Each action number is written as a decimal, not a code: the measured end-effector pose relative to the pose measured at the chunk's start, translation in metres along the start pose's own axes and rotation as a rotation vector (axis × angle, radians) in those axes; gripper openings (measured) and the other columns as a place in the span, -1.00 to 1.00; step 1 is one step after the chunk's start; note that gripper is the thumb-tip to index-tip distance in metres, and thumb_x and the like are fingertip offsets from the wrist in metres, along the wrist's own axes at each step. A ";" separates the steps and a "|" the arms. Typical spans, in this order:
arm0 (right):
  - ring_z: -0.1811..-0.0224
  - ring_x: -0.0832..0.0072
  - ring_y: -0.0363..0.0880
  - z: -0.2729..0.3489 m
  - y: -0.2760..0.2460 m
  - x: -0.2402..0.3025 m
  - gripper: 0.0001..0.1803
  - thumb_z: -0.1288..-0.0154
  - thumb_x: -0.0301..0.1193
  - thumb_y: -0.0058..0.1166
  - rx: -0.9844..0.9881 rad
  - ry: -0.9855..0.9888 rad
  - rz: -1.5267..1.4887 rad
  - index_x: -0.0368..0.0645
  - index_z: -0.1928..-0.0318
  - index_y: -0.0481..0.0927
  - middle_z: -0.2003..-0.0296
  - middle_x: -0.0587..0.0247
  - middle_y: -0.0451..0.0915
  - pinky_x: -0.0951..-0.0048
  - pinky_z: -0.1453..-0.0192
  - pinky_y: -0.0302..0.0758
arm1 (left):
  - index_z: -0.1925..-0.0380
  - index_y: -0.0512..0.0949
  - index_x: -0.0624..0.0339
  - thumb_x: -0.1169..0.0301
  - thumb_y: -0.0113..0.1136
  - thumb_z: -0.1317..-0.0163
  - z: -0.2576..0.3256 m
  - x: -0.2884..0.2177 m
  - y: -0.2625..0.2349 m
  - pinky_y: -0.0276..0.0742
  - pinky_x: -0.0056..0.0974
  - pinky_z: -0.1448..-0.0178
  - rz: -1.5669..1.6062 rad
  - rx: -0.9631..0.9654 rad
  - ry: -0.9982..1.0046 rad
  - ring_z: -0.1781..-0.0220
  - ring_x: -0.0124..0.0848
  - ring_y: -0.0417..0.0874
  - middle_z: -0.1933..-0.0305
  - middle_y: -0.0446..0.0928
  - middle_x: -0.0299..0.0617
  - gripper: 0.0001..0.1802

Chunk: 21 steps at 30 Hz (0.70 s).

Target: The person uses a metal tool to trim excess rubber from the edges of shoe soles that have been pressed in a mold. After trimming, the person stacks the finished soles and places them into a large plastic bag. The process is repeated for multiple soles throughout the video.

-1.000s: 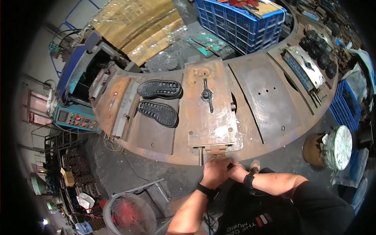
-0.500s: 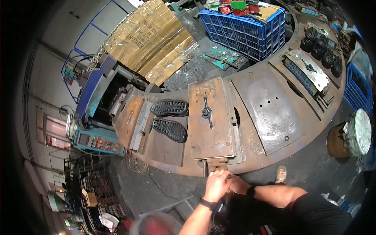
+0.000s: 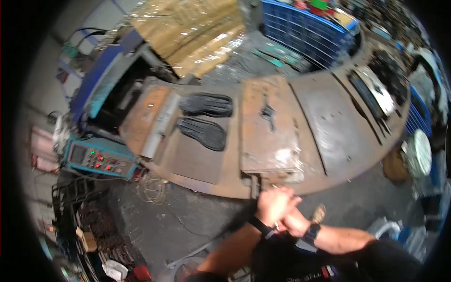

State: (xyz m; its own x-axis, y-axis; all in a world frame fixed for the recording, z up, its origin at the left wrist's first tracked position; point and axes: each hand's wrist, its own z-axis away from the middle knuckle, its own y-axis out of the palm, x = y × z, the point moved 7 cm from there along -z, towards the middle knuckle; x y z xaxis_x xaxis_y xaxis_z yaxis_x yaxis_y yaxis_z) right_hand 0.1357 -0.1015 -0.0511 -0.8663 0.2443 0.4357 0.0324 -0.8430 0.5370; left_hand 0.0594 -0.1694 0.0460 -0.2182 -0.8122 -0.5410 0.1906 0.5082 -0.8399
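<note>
My left hand (image 3: 276, 206) and my right hand (image 3: 296, 222) are close together at the table's front edge, just below the metal bracket (image 3: 275, 180) of a flat, rusty mould (image 3: 268, 145). The left hand's fingers look curled; anything in them is hidden. My right hand's fingers are blurred and partly covered by the left. On top of the mould lies a dark metal handle (image 3: 268, 113). To its left, two black shoe soles, the upper sole (image 3: 206, 104) and the lower sole (image 3: 203, 133), rest on a flat plate (image 3: 197, 162).
A curved metal table (image 3: 225, 189) carries another mould (image 3: 149, 122) at left and a bare steel plate (image 3: 336, 122) at right. A control panel (image 3: 101, 160) stands left, a blue crate (image 3: 305, 35) behind, a lidded bucket (image 3: 418, 152) at far right.
The view has shifted and blurred; the table and mould sit higher and the mould further right in the picture. Both hands are still together near the mould's front bracket.
</note>
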 end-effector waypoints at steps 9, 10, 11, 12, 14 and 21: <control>0.55 0.54 0.54 0.025 0.015 0.034 -0.93 -0.46 -0.47 0.07 0.211 0.084 0.709 -0.13 0.10 0.54 0.43 0.36 0.56 0.44 0.50 0.51 | 0.27 0.73 0.26 -0.14 0.31 -0.26 0.029 0.073 -0.013 0.61 0.04 0.10 0.181 0.510 -0.046 0.23 0.07 0.74 0.35 0.69 0.14 -0.42; 0.49 0.56 0.60 0.030 -0.014 0.050 -0.79 -0.46 -0.43 0.10 0.140 0.126 0.861 -0.21 -0.03 0.56 0.36 0.35 0.62 0.48 0.46 0.55 | 0.32 0.70 0.25 -0.13 0.34 -0.26 0.028 0.071 -0.015 0.58 0.01 0.13 0.252 0.537 -0.080 0.28 0.04 0.71 0.40 0.66 0.11 -0.43; 0.48 0.56 0.62 0.034 -0.046 0.053 -0.78 -0.46 -0.42 0.11 0.073 0.169 0.680 -0.24 -0.02 0.56 0.34 0.32 0.64 0.49 0.43 0.58 | 0.33 0.70 0.23 -0.11 0.37 -0.26 0.031 0.074 -0.009 0.58 -0.03 0.12 0.264 0.477 -0.010 0.28 -0.01 0.71 0.43 0.64 0.08 -0.46; 0.47 0.56 0.64 0.041 -0.073 0.067 -0.78 -0.47 -0.41 0.13 -0.002 0.130 0.696 -0.27 -0.02 0.56 0.33 0.29 0.66 0.48 0.42 0.59 | 0.34 0.69 0.23 -0.09 0.37 -0.27 0.023 0.072 -0.005 0.57 -0.05 0.15 0.282 0.540 -0.034 0.31 -0.03 0.70 0.44 0.64 0.06 -0.47; 0.47 0.56 0.64 0.051 -0.118 0.082 -0.76 -0.46 -0.45 0.19 -0.081 -0.002 0.663 -0.29 -0.04 0.53 0.35 0.29 0.65 0.46 0.41 0.61 | 0.34 0.69 0.24 -0.07 0.38 -0.30 0.009 0.064 -0.004 0.55 -0.12 0.22 0.290 0.707 -0.127 0.40 -0.15 0.67 0.48 0.62 0.01 -0.49; 0.50 0.48 0.66 0.032 -0.174 0.177 -0.79 -0.43 -0.37 0.21 -0.256 -0.214 0.771 -0.25 0.13 0.53 0.43 0.25 0.66 0.35 0.31 0.62 | 0.28 0.69 0.20 -0.05 0.43 -0.28 0.014 0.061 -0.016 0.57 -0.12 0.18 0.156 0.770 -0.272 0.35 -0.23 0.65 0.42 0.64 -0.02 -0.53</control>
State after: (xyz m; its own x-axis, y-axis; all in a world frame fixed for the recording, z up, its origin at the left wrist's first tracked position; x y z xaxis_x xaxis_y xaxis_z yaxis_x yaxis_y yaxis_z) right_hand -0.0077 0.1041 -0.0445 -0.5335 -0.3808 0.7552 0.4402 -0.8874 -0.1366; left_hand 0.0570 -0.2308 0.0268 0.0847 -0.8396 -0.5365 0.8227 0.3627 -0.4377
